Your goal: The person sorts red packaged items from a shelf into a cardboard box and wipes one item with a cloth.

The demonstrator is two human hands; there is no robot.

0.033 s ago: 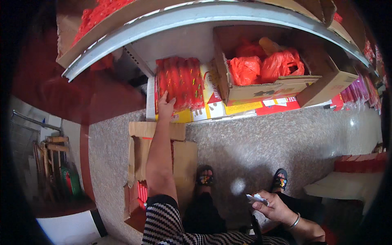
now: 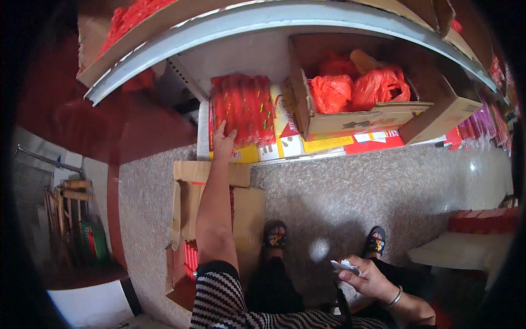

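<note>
My left hand (image 2: 223, 141) reaches forward to the low shelf and rests at the near left edge of a row of long red plastic-wrapped packs (image 2: 244, 109). Its finger and thumb are apart, and nothing shows gripped between them. Shiny gold marks show on the packs, which lie side by side over yellow and white printed cartons (image 2: 287, 147). Down by my right leg, my right hand (image 2: 373, 279) is closed on a crumpled piece of white, silvery wrapping (image 2: 346, 267). Whether that is paper or plastic film I cannot make out.
Right of the packs stands an open cardboard box (image 2: 361, 122) with red plastic bags (image 2: 378, 88). A curved metal shelf edge (image 2: 274, 19) crosses above. Beneath my left arm, an opened carton (image 2: 246, 219) on the floor holds red sticks (image 2: 190, 257). Bamboo stools (image 2: 74, 197) lean at left.
</note>
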